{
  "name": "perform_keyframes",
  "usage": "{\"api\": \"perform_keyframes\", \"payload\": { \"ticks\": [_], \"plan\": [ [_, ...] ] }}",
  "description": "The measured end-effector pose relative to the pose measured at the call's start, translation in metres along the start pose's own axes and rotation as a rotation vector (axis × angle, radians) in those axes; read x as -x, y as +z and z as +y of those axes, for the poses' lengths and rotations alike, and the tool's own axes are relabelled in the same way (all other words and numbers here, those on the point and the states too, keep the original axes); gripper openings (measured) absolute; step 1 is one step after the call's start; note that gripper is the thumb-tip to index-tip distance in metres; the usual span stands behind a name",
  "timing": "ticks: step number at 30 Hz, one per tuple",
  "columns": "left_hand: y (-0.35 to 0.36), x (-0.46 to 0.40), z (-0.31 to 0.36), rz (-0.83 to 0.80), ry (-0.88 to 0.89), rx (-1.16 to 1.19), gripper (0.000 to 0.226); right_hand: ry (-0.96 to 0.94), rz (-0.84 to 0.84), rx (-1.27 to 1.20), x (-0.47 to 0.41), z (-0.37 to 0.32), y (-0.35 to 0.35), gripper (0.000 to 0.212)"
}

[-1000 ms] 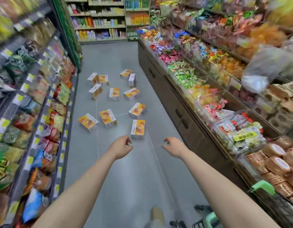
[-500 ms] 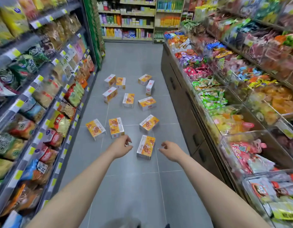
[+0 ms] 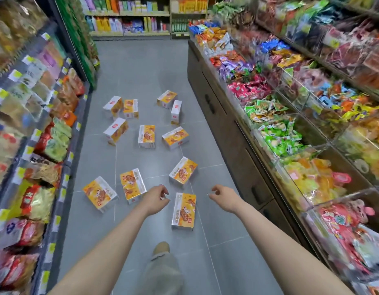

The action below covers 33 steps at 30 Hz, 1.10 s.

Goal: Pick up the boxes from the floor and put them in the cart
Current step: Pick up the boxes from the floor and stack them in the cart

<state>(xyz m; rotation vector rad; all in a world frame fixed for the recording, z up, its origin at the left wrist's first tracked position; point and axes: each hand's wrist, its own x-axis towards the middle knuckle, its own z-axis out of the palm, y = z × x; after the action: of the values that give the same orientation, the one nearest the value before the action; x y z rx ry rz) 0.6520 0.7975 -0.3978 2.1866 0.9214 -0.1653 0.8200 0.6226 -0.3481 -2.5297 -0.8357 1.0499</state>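
I was at the very start of the job; none of the boxes had been lifted, and all eleven I could count lay scattered on the grey floor [image 3: 141, 67] of the aisle; my left hand [image 3: 156, 199] and my right hand [image 3: 223, 199] were both stretched out ahead of me, each with the fingers loosely curled and holding nothing, neither touching a box; the nearest box [image 3: 183, 210] lay flat between the two hands and a little below them in the view, its printed face up; two more boxes [image 3: 133, 185] lay just beside my left hand, and another [image 3: 182, 170] sat a little beyond the gap between the hands; the rest were spread further up the aisle, some flat, some on an edge.

The step in hand, as I judged it, was the approach to that nearest box; the next move called for bending low, bringing a hand down over the box and closing the fingers round its long sides; a flat carton of that shape would probably lift easily in one hand.

The cart was nowhere in the view, so I could not tell where the boxes had to go; my own foot [image 3: 160, 248] and trouser leg showed below; the snack shelves on the left [image 3: 35, 145] and the sweet bins on the right [image 3: 301, 135] were smeared, and the print on the boxes was too small to read.
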Motion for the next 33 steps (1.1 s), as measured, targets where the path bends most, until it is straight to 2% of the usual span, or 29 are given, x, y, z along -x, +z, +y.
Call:
{"api": "perform_keyframes", "payload": {
  "ticks": [4,11,17,22,24,26,30,33],
  "plan": [
    [-0.038,-0.08,-0.002,-0.094,0.027,-0.034,0.023,0.075,0.008,-0.054,-0.059,-0.029,-0.02,0.044],
    [-0.058,-0.212,-0.004,-0.104,0.037,-0.03,0.024,0.163,-0.018,-0.122,-0.167,-0.033,-0.027,0.045],
    [0.037,-0.318,-0.057,-0.196,-0.018,-0.029,0.029,0.258,-0.097,-0.133,-0.29,0.028,0.037,0.05],
    [0.161,-0.387,-0.152,-0.284,-0.162,-0.016,0.028,0.327,-0.186,-0.236,-0.405,0.098,0.141,0.057],
    [0.198,-0.401,-0.18,-0.314,-0.206,-0.002,0.032,0.348,-0.186,-0.276,-0.432,0.12,0.173,0.053],
    [0.252,-0.419,-0.219,-0.363,-0.232,-0.009,0.044,0.342,-0.199,-0.272,-0.467,0.154,0.227,0.047],
    [0.326,-0.446,-0.277,-0.426,-0.306,-0.006,0.076,0.341,-0.225,-0.313,-0.515,0.198,0.305,0.051],
    [0.361,-0.459,-0.298,-0.443,-0.338,0.064,0.086,0.306,-0.208,-0.403,-0.541,0.218,0.345,0.055]
  ]
}}
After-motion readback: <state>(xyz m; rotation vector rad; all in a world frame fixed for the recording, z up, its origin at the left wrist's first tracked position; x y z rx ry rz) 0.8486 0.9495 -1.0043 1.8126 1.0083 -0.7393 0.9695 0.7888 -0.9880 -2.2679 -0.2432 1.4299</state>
